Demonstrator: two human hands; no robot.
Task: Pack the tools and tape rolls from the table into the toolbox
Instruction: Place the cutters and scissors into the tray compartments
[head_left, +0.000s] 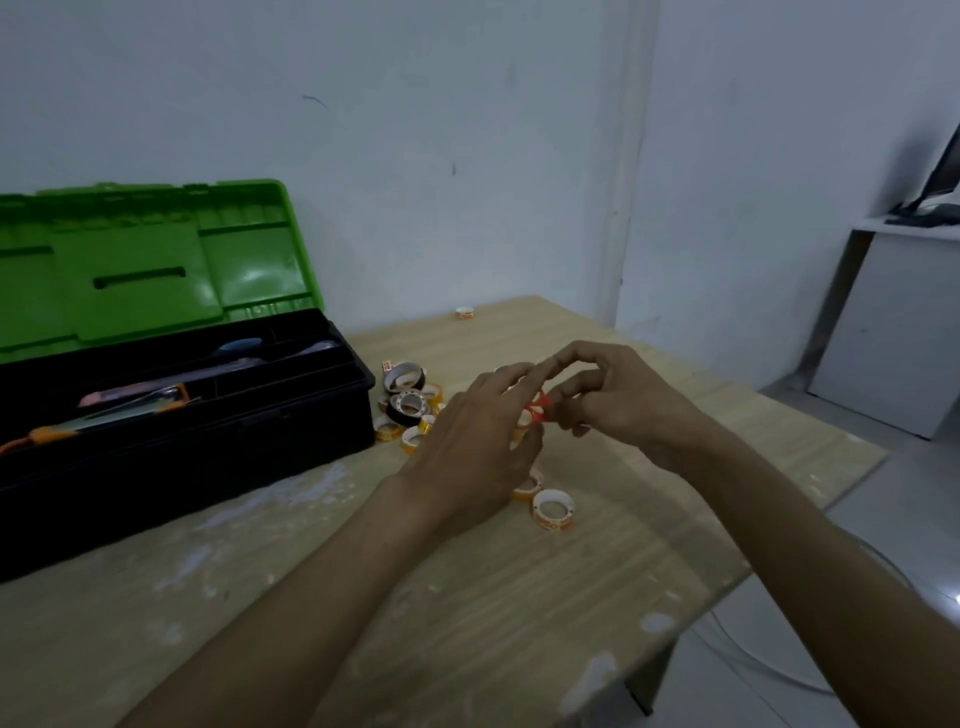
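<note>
Both hands are meeting above the middle of the wooden table. The right hand is curling its fingers and pinching a small red piece, too hidden to identify, while the left hand is stretching its fingers to that same piece — whether it is gripping or only touching it, I cannot tell. At the left the black toolbox is standing open, its green lid leaning back toward the wall, and long tools are lying in its tray. A heap of tape rolls is sitting on the table just beside the box's right end. Two more rolls are lying near the left wrist, and a lone roll is resting at the far edge — well apart from the others.
</note>
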